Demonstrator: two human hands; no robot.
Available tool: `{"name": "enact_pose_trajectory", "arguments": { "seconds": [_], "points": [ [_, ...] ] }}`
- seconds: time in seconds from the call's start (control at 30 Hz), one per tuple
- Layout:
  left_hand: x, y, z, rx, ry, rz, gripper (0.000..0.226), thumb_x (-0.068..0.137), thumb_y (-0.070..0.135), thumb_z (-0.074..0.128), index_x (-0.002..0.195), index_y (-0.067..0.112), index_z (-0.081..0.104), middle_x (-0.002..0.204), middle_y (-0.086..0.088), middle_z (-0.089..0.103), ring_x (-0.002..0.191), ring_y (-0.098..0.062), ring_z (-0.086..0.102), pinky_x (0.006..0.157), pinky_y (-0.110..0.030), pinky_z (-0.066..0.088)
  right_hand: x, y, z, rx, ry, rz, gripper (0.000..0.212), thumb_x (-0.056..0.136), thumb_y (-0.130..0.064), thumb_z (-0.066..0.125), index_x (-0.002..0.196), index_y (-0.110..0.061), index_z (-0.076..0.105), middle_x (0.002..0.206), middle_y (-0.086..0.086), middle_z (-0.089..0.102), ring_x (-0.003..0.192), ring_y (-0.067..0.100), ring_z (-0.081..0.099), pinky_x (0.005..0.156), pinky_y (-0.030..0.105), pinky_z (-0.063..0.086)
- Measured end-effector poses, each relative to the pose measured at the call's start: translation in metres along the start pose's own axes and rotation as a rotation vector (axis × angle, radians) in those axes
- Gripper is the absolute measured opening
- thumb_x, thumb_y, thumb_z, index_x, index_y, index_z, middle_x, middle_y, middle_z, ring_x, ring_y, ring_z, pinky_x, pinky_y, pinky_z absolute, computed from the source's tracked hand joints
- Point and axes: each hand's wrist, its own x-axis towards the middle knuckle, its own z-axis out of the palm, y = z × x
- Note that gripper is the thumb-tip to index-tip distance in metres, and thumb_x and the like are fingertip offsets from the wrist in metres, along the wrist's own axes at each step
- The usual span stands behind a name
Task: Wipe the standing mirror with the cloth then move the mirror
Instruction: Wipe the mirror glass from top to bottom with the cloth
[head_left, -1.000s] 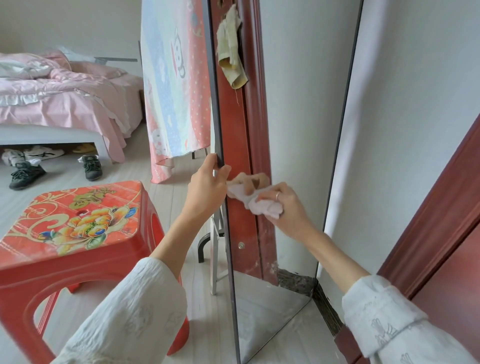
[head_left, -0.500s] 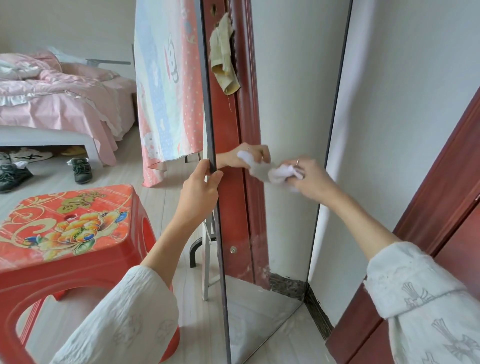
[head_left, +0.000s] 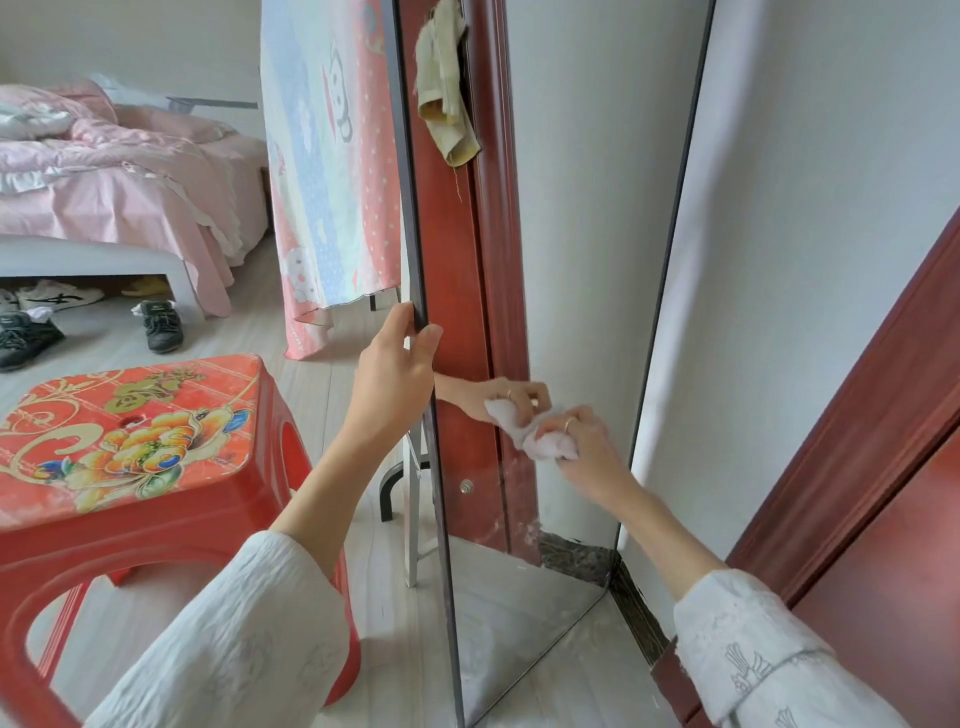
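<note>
The tall standing mirror (head_left: 582, 218) with a thin dark frame stands upright in front of me, close to the white wall. My left hand (head_left: 397, 371) grips its left frame edge at mid height. My right hand (head_left: 587, 447) is closed on a crumpled white cloth (head_left: 545, 441) and presses it against the glass in the lower middle. The mirror reflects my hand, the cloth, a red door frame and a hanging rag.
A red plastic stool (head_left: 130, 447) with a flower pattern stands close on my left. A bed (head_left: 119, 197) with pink bedding, shoes (head_left: 161, 325) on the floor and a hanging patterned sheet (head_left: 332, 171) lie beyond. A red door frame (head_left: 857, 441) is on the right.
My right hand has moved the cloth down across the glass after sweeping up and right half a second ago. My left hand keeps its hold on the frame.
</note>
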Motion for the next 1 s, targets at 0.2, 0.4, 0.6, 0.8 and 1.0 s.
{"name": "enact_pose_trajectory", "arguments": {
  "seconds": [0.2, 0.4, 0.6, 0.8, 1.0],
  "points": [
    [-0.007, -0.004, 0.011, -0.036, 0.036, -0.008, 0.021, 0.098, 0.023, 0.034, 0.080, 0.013, 0.032, 0.061, 0.005, 0.031, 0.052, -0.008, 0.031, 0.055, -0.030, 0.028, 0.011, 0.018, -0.025, -0.096, -0.286, 0.109, 0.046, 0.074, -0.024, 0.041, 0.108, -0.001, 0.063, 0.110, 0.016, 0.063, 0.107, 0.029, 0.058, 0.078, 0.022, 0.037],
    [-0.012, -0.004, 0.022, -0.002, 0.132, -0.016, 0.023, 0.099, 0.029, 0.022, 0.089, 0.011, 0.032, 0.055, 0.002, 0.032, 0.048, -0.016, 0.030, 0.049, -0.033, 0.026, 0.050, 0.015, -0.096, 0.053, 0.403, 0.124, 0.030, 0.077, -0.001, 0.054, 0.104, -0.004, 0.066, 0.106, 0.023, 0.055, 0.100, 0.036, 0.057, 0.077, 0.030, 0.043],
    [-0.009, -0.009, 0.032, 0.048, 0.184, 0.005, 0.022, 0.099, 0.028, 0.018, 0.091, 0.011, 0.029, 0.053, -0.002, 0.036, 0.046, -0.025, 0.036, 0.046, -0.032, 0.027, 0.074, -0.019, -0.109, 0.210, 0.622, 0.038, 0.037, 0.080, 0.009, 0.045, 0.112, -0.002, 0.059, 0.122, 0.018, 0.048, 0.109, 0.031, 0.054, 0.089, 0.017, 0.035],
    [-0.005, -0.012, 0.041, 0.001, 0.269, 0.050, 0.027, 0.099, 0.023, 0.019, 0.102, 0.003, 0.037, 0.058, 0.008, 0.035, 0.048, -0.005, 0.039, 0.049, -0.025, 0.032, 0.052, -0.013, -0.048, 0.207, 0.673, 0.038, 0.031, 0.076, 0.015, 0.046, 0.101, 0.003, 0.061, 0.115, 0.020, 0.049, 0.106, 0.033, 0.053, 0.084, 0.015, 0.033],
    [-0.002, -0.018, 0.047, -0.036, 0.313, 0.091, 0.017, 0.099, 0.020, 0.019, 0.091, 0.010, 0.030, 0.053, 0.006, 0.027, 0.047, -0.001, 0.042, 0.044, -0.018, 0.029, 0.006, 0.025, 0.015, 0.156, 0.471, 0.134, 0.032, 0.078, 0.015, 0.048, 0.103, 0.003, 0.063, 0.116, 0.019, 0.049, 0.105, 0.031, 0.051, 0.082, 0.017, 0.033]
  ]
}}
